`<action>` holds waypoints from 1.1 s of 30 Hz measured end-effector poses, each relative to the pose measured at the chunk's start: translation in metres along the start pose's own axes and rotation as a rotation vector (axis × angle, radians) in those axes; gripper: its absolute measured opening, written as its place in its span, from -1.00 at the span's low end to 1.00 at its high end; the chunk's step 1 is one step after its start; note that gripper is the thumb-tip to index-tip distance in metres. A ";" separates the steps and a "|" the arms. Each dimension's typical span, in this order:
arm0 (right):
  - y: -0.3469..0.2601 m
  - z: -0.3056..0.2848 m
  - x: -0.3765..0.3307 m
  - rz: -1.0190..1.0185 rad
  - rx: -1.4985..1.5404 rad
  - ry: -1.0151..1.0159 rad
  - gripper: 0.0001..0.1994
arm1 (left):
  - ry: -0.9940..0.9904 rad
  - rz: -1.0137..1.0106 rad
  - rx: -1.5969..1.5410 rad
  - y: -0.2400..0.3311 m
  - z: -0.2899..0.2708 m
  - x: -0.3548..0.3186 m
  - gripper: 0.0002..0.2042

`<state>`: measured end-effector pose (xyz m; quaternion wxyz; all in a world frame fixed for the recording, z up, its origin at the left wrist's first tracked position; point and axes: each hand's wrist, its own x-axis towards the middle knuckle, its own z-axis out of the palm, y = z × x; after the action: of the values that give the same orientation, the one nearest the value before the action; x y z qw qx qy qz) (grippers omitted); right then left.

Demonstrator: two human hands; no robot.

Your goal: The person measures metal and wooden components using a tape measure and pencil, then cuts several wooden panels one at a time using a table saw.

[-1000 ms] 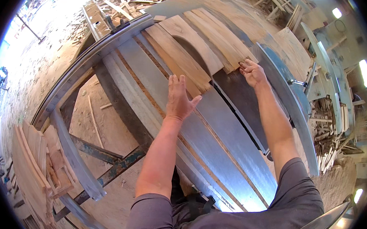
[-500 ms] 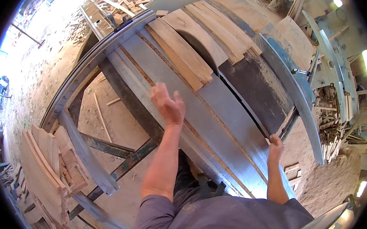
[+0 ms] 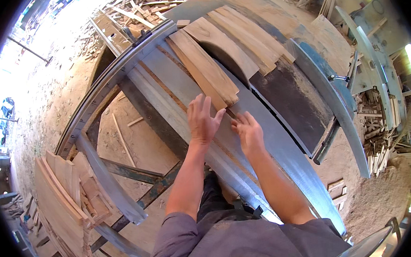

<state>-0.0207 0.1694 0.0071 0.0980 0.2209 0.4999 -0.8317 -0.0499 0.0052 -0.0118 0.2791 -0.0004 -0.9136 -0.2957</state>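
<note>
My left hand [image 3: 203, 121] is open at the near end of a thick wooden board [image 3: 203, 68], fingers spread and thumb by the board's corner. Just right of it, my right hand [image 3: 249, 131] hovers over the metal saw table [image 3: 283, 164] with its fingers loosely bent and apart. I see nothing held in either hand. The board lies lengthwise on the table, pointing away from me. Beside it on the right stands a piece with a curved, dark-shadowed edge [image 3: 231, 49], and past that lie several long boards [image 3: 252, 41].
A long metal fence rail [image 3: 113, 80] crosses the table's far left. Stacked wood pieces [image 3: 60, 184] stand at the left. A curved-looking metal rail [image 3: 331, 106] runs along the right, beside a dark, sawdust-strewn panel [image 3: 291, 106]. Scrap wood heaps [image 3: 160, 6] lie beyond.
My right hand has come in from the table's right edge to the board's near end. The left hand has moved slightly right, towards the board. The whole view has shifted a little.
</note>
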 end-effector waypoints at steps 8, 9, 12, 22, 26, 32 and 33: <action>0.015 0.065 0.028 0.225 0.072 -0.017 -0.83 | 0.072 -0.137 -0.218 -0.009 -0.046 -0.028 -0.63; 0.010 0.079 0.016 0.119 -0.055 0.016 -0.85 | 0.076 -0.186 -0.278 0.003 -0.059 -0.023 -0.66; 0.020 0.089 -0.019 -0.391 -0.446 -0.002 -0.85 | 0.027 -0.777 -0.991 0.014 -0.082 -0.035 -0.68; 0.023 0.002 -0.172 -0.813 -0.982 -0.253 -0.63 | -0.045 -1.140 -1.716 0.028 -0.127 -0.139 -0.59; 0.006 -0.025 -0.201 0.073 -0.511 -0.295 -0.66 | -0.107 -1.143 -1.698 0.061 -0.164 -0.179 -0.55; 0.031 -0.063 -0.246 0.212 -0.357 -0.460 -0.63 | -0.285 -0.975 -1.701 0.120 -0.200 -0.232 -0.59; 0.033 -0.069 -0.255 0.216 -0.359 -0.454 -0.64 | -0.285 -0.965 -1.676 0.127 -0.206 -0.239 -0.58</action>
<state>0.2357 0.1987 0.0718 0.3324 0.0603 0.5778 -0.7430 0.2782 0.0380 0.0730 -0.0757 0.1394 -0.3347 -0.9289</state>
